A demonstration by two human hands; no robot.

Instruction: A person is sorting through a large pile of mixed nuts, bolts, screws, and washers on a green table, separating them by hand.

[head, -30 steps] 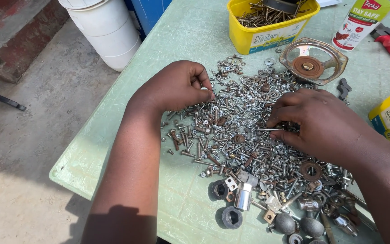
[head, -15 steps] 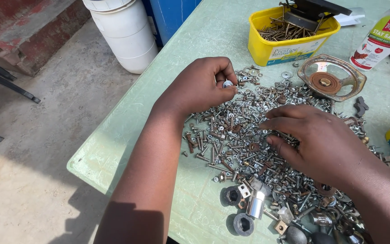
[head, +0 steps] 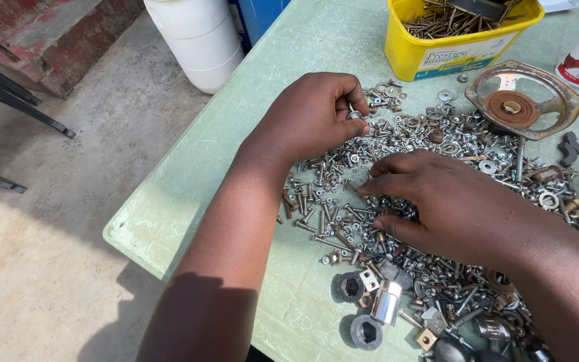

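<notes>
Both hands work over the heap of screws, nuts and washers (head: 397, 201) that lies on the green surface (head: 303, 53). In the head view, the only one, the left hand (head: 313, 117) is curled shut at the heap's far left edge, thumb and forefinger pinching a small silver nut or washer (head: 354, 115); it is too small to tell which. The right hand (head: 457, 201) lies palm down on the middle of the heap, fingers spread and loose, holding nothing that shows, fingertips raking the pieces.

To sort well, as I judge it, the raking fingers should thin the heap into one layer, so each piece can be nipped alone and none clings along.

The pinched piece looks round, so no long axis can be read; which way its hole faces I cannot tell. Beyond the heap stands a yellow tub (head: 437, 50) of rusty nails; right of the tub, at the heap's far edge, lies a rusty speaker frame (head: 524, 100).
</notes>
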